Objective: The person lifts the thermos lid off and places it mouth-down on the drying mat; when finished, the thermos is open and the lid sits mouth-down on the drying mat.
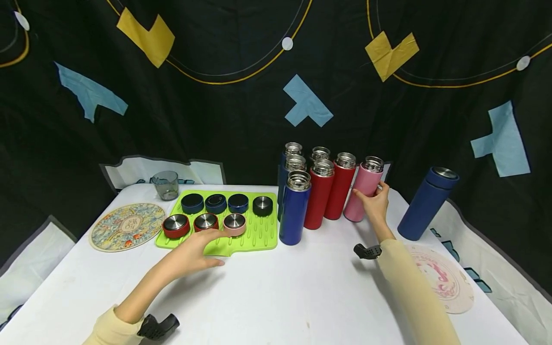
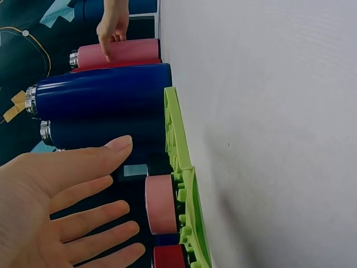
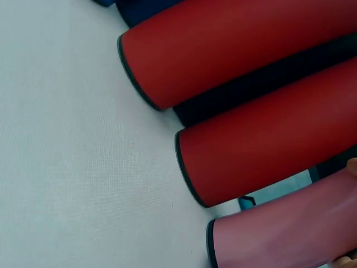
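My right hand (image 1: 376, 207) grips a pink thermos bottle (image 1: 360, 194) by its sides; the bottle is lidless and its steel neck shows. In the right wrist view, the pink bottle (image 3: 284, 229) lies beside two red ones, with only bits of fingers at the edge. My left hand (image 1: 194, 251) is held, fingers spread, just in front of a pink lid (image 1: 234, 226) on a green mat (image 1: 265, 237). The left wrist view shows a gap between the fingers (image 2: 106, 215) and the pink lid (image 2: 162, 204).
Red bottles (image 1: 320, 199) and blue bottles (image 1: 295, 215), all lidless, stand left of the pink one. A lidded blue bottle (image 1: 427, 206) is at the right by a pink round mat (image 1: 444, 280). Several other lids share the green mat. A glass (image 1: 166, 186) and patterned mat (image 1: 127, 226) are left.
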Demonstrator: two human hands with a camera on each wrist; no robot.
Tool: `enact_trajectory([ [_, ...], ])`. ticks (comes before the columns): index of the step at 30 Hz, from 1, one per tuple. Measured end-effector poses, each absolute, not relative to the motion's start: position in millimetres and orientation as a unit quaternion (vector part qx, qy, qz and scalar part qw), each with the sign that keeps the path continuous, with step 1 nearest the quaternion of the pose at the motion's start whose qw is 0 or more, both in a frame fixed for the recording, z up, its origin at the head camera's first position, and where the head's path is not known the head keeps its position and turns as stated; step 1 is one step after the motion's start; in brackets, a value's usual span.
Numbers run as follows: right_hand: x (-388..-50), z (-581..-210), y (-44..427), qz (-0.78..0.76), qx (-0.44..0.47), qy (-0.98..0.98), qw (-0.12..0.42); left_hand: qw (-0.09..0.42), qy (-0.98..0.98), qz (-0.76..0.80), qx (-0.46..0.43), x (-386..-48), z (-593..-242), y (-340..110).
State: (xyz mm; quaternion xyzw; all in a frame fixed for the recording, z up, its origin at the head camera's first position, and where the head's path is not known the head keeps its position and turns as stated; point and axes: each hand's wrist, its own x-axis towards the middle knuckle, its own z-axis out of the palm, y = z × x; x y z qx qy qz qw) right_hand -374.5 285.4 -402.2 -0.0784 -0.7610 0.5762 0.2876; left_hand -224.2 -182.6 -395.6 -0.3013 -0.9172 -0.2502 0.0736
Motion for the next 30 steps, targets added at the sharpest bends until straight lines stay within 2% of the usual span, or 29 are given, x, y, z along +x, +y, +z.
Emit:
enact_trajectory([
  [11,-360,-407,292,0.541,-0.016,-0.789,0.291,0.053,-0.92,-0.243,-0.302,-219,-399,-192],
  [30,-270,-370,339,0.48,-0.007,-0.754,0.448,0.045,-0.93,-0.231,-0.283,-226,-410,-204],
])
